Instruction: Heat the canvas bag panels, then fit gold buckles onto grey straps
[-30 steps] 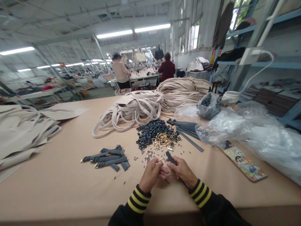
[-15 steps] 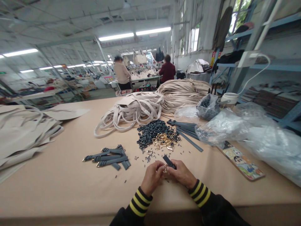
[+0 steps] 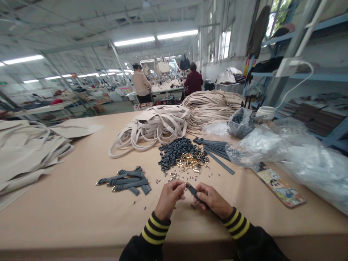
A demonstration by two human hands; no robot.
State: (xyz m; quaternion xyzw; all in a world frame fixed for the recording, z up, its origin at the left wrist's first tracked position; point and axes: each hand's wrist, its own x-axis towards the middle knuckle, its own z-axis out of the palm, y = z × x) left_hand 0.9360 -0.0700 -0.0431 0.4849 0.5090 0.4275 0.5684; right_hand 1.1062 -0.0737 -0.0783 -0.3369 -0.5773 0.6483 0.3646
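My right hand [image 3: 213, 201] is closed round a dark grey strap [image 3: 193, 191], which points up and left out of the fingers. A small gold buckle [image 3: 187, 186] sits at the strap's tip. My left hand [image 3: 169, 197] pinches at that buckle with thumb and fingertips. Just beyond my hands is a heap of small dark loops [image 3: 175, 152], with a pile of gold buckles [image 3: 188, 162] against its near side. To the left lie several dark straps with buckles on them [image 3: 127, 182]. Plain dark straps [image 3: 217, 149] fan out at the right of the heap.
Beige straps [image 3: 152, 127] and a coiled bundle [image 3: 214, 107] lie at the back of the table [image 3: 81, 217]. Fabric pieces [image 3: 27, 152] cover the left side. Plastic bags [image 3: 272, 145] and a cartoon-printed phone case [image 3: 281, 186] are on the right. Two people stand far off.
My hands have drawn slightly apart. The strap has turned, so its buckle end now points up and left toward my left fingers, where before its plain end stuck up.
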